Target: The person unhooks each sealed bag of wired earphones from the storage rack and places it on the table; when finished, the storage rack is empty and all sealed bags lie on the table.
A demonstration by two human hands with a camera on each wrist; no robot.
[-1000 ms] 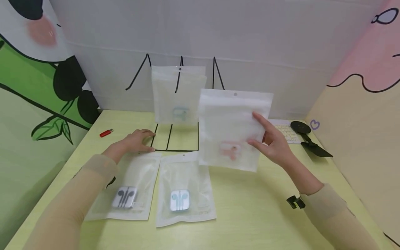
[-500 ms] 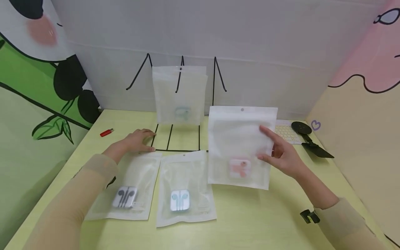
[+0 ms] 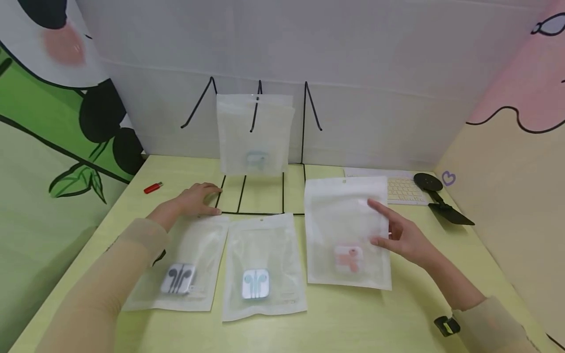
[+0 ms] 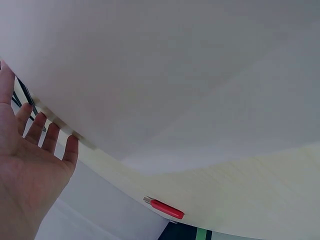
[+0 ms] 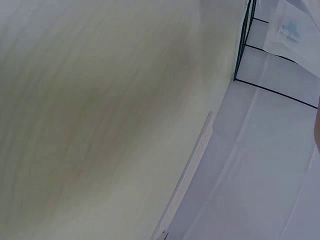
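Observation:
My right hand (image 3: 403, 238) holds a white translucent zip bag (image 3: 331, 215) by its right edge, tilted over the right side of the table. Pink-marked earphones in a square case (image 3: 348, 259) show through its lower part. With fingers spread, my left hand (image 3: 194, 200) touches the front left corner of the black wire rack (image 3: 265, 214). On the rack's middle hook hangs another zip bag (image 3: 253, 132) with something blue inside. Below my left hand lies a bag with grey-marked earphones (image 3: 178, 278). To its right is a bag with blue-marked earphones (image 3: 255, 284).
Two other hooks of the rack, left hook (image 3: 196, 104) and right hook (image 3: 313, 107), carry nothing. A white keyboard (image 3: 403, 191) and a black stand (image 3: 441, 203) lie at the back right. A red USB stick (image 3: 153, 188) is at the back left.
My right hand has brought the bag with pink earphones down and to the right, away from the rack, uncovering its right hook. My left hand has stayed at the rack's corner.

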